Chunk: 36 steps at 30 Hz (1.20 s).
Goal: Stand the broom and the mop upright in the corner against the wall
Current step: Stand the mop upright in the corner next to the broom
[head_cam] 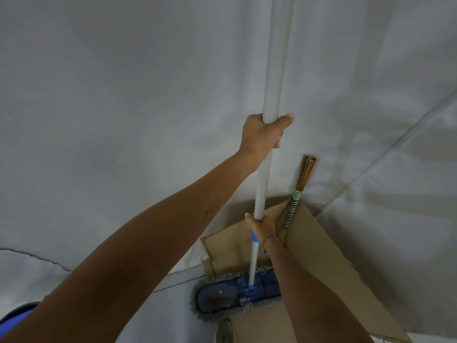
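The mop has a long white handle and a flat blue head with grey fringe resting on the floor by the wall. It stands nearly upright. My left hand grips the handle high up. My right hand grips it lower, just above a blue collar. The broom, with a striped wrapped handle and bare stick ends on top, leans upright in the corner to the right of the mop, behind my right hand.
Flattened brown cardboard leans in the corner behind the mop head and broom. White walls meet at the corner on the right. A shoe tip shows below the mop head. A blue round object sits at bottom left.
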Motion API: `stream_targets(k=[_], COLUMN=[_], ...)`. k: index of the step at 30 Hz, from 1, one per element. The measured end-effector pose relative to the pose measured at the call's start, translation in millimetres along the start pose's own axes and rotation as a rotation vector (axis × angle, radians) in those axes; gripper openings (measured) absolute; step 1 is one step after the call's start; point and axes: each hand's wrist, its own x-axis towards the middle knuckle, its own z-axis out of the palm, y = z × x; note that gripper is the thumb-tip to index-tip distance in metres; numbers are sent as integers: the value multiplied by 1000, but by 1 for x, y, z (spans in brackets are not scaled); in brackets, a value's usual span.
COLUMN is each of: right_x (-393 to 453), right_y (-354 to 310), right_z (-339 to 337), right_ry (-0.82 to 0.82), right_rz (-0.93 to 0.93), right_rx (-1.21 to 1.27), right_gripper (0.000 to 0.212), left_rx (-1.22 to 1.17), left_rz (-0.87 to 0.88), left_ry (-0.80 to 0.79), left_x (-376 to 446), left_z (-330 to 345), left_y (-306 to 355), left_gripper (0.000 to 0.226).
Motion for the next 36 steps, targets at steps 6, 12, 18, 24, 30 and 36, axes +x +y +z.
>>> stream_targets(k=[6,12,18,24,30,36], right_x=[24,40,45,36,1,-64], right_y=[5,6,6,-6,-25,-43], right_z=[4,10,8,-3,-5,-2], right_ry=[-5,-33,-78,-124,-12,160], right_rz=[29,50,87,80,-3,-53], right_rx=[-43,-72,-104,-217,-307,-235], right_gripper=[31,30,37,44,48,72], left_rx=[15,12,85,166,422,581], left_rz=[-10,-38,-19,-74,-212,-123], left_ry=[-14,-46,-80,-286,-281,-215], left_x=[23,36,37,25,-2,-51], left_z=[-2,-8,-12,-35,-86,-139], left_y=[-21,-30,-29,-37,-46,-25], left_gripper=[43,45,41,24,62,49])
